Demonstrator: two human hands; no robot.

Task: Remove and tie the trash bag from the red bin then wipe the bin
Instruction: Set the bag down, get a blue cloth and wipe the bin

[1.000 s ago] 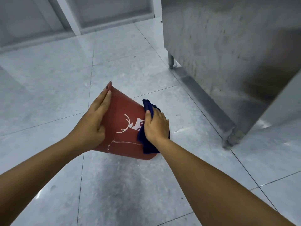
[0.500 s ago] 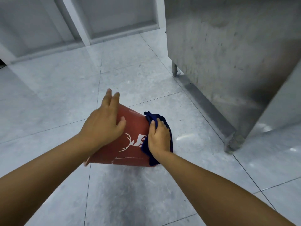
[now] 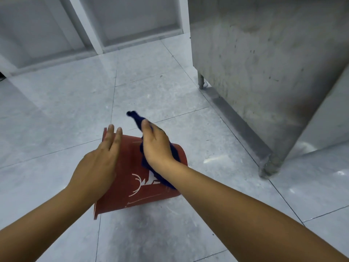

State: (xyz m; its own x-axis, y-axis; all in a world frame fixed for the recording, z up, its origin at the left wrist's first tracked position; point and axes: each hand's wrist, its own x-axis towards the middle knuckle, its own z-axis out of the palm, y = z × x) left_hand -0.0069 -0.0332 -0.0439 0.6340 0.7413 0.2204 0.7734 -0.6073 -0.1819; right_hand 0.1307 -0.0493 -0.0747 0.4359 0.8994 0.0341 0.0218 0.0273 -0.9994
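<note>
Grey floor tiles carry the red bin, which lies tipped on its side, left of the steel cabinet. Left hand rests flat and spread on its wall. Right hand is closed around a blue cloth, pressed on the bin. No trash bag is visible, so I judge the wiping step; next, turn the bin to reach unwiped sides.

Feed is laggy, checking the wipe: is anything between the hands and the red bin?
Only the blue cloth, as intended: it lies between the right hand and the red bin. The left hand rests flat on the bin's side with nothing between. No bag visible.
</note>
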